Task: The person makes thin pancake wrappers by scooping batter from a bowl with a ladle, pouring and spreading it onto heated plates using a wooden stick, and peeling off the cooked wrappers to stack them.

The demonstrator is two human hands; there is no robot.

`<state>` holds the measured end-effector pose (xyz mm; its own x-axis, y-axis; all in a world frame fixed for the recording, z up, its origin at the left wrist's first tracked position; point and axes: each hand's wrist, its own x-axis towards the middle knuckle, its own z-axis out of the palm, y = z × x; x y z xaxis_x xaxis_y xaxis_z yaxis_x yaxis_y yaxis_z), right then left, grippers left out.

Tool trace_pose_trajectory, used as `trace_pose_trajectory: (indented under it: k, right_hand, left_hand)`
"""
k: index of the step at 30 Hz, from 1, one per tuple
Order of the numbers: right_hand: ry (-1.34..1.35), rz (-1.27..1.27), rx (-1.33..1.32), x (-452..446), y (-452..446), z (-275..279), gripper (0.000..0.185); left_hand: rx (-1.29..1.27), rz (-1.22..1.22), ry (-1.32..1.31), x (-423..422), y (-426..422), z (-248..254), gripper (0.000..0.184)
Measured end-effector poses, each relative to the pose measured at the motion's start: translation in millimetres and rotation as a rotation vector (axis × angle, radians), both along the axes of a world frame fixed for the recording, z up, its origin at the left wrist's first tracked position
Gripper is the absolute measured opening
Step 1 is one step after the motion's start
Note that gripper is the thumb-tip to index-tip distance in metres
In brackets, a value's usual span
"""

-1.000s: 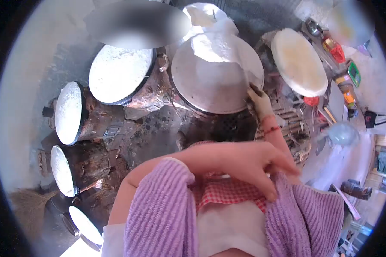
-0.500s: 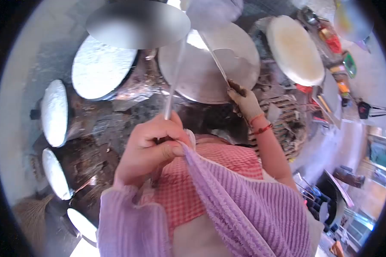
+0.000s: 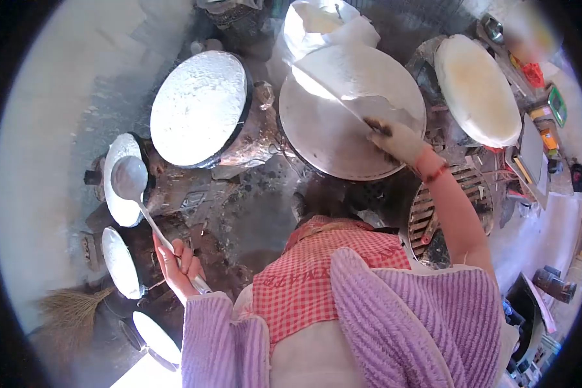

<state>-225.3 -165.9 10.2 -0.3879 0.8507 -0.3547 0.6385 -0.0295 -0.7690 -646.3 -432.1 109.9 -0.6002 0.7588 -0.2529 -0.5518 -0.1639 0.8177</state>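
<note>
My left hand [image 3: 181, 268] is wrapped round the handle of a metal ladle [image 3: 129, 178]. The ladle's bowl hangs in front of a small round pan [image 3: 119, 207] with a white surface, at the left; I cannot tell whether they touch. My right hand [image 3: 401, 143], in a stained glove, grips a long thin stick [image 3: 330, 92]. That stick reaches across a large round griddle [image 3: 304, 139], whose surface is greyish, with a paler patch on its far side. A white bag [image 3: 304, 42] with pale stuff inside stands behind the griddle.
A larger pan [image 3: 197, 110] with a white surface stands left of the griddle, and smaller pans [image 3: 119, 262] line the left. A stack of pale flat rounds [image 3: 477, 90] is at the right. Near my right arm lies a slatted grate [image 3: 427, 213]; a straw broom [image 3: 71, 310] leans at lower left.
My left hand has swung the ladle from close before my chest and the camera out to the left, over the pans. My right hand stays at the griddle with the stick. The view has shifted.
</note>
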Motion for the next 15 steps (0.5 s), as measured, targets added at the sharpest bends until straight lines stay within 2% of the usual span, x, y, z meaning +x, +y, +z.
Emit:
trace_pose_trajectory:
  k: [1, 3, 4, 5, 6, 7, 9, 11, 13, 15]
  right_hand:
    - [-0.059, 0.092, 0.223, 20, -5, -21, 0.044]
    - [0.007, 0.022, 0.264, 59, -12, -26, 0.04]
    - [0.134, -0.136, 0.072, 75, -10, -19, 0.038]
    - [0.112, -0.251, 0.059, 93, 7, -21, 0.039]
    - [0.088, -0.349, -0.001, 85, 13, -12, 0.039]
    - [0.068, -0.451, -0.06, 77, 20, -2, 0.04]
    - [0.156, -0.354, 0.016, 49, 33, -11, 0.042]
    - [0.108, -0.165, 0.069, 23, 18, -19, 0.043]
    - [0.084, -0.107, 0.046, 20, -2, -1, 0.043]
    - [0.117, -0.161, -0.044, 25, -5, 21, 0.043]
  left_hand:
    - [0.042, 0.009, -0.073, -5, 0, -4, 0.052]
    - [0.095, 0.0, -0.123, -3, 11, -5, 0.049]
    - [0.112, 0.006, -0.142, -1, 15, -5, 0.047]
    - [0.139, -0.04, -0.118, -1, 19, -11, 0.046]
    - [0.045, -0.022, -0.08, 9, 28, -7, 0.046]
    - [-0.219, 0.052, 0.086, 24, 43, 5, 0.045]
    - [-0.269, -0.033, 0.074, 17, 52, -4, 0.041]
    - [-0.242, -0.104, 0.019, 6, 61, -13, 0.039]
    - [-0.193, -0.104, -0.049, 5, 58, -16, 0.038]
    - [-0.211, -0.063, 0.013, 12, 65, -11, 0.038]
